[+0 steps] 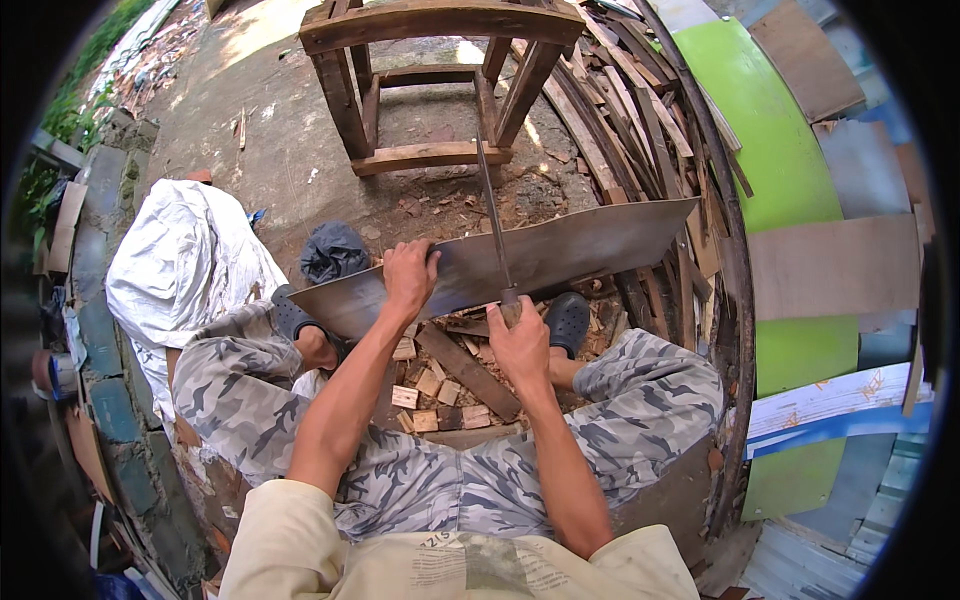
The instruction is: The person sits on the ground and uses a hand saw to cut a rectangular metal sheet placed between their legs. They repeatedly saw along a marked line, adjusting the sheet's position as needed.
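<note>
A thin, grey-brown plywood board [600,240] lies across in front of me, above my feet and reaching from the left shoe to the wood pile. My left hand [408,278] is closed over its far edge, left of the middle. My right hand [521,338] grips the wooden handle of a long-bladed tool [491,205]. Its narrow dark blade is seen nearly edge-on, points away from me and crosses the board; I cannot tell whether it is a saw or a large knife. Small wood blocks [428,383] and a longer dark wood piece [465,370] lie between my legs.
Beyond the board stands a dark wooden frame [440,25] with legs. Piled wood strips [640,110] lie on the right, beside a long dark pole [735,300] and green sheets [765,130]. A white sack [185,255] and a dark cloth bundle [333,252] are at left.
</note>
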`<state>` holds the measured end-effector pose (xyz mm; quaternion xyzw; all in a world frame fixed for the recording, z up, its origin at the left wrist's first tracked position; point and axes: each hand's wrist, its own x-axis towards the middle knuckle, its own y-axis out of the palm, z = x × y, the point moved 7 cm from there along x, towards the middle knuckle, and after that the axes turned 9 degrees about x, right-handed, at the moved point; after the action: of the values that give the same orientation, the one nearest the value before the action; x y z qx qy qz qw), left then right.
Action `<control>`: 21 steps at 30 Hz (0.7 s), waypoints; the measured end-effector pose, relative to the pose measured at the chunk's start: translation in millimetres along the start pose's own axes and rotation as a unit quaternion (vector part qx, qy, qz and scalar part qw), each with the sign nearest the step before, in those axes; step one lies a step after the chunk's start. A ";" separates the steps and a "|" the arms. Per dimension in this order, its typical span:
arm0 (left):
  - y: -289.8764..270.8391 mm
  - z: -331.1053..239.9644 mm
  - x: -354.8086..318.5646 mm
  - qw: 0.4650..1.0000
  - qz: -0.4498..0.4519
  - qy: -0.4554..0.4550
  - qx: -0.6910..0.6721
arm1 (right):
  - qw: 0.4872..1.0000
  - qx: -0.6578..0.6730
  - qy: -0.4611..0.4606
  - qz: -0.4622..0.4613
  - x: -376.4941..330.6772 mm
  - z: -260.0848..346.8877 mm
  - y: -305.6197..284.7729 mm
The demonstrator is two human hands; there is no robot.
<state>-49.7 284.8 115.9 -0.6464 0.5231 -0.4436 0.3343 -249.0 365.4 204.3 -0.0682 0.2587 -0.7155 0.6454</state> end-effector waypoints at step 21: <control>-5.8 -7.7 -18.5 1.000 -0.017 0.012 -0.001 | 0.995 0.061 -0.081 -0.024 13.5 -25.5 40.0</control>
<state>-55.7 304.4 119.9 -0.6500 0.5165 -0.4565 0.3199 -226.6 358.3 161.0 -0.0927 0.1602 -0.7370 0.6501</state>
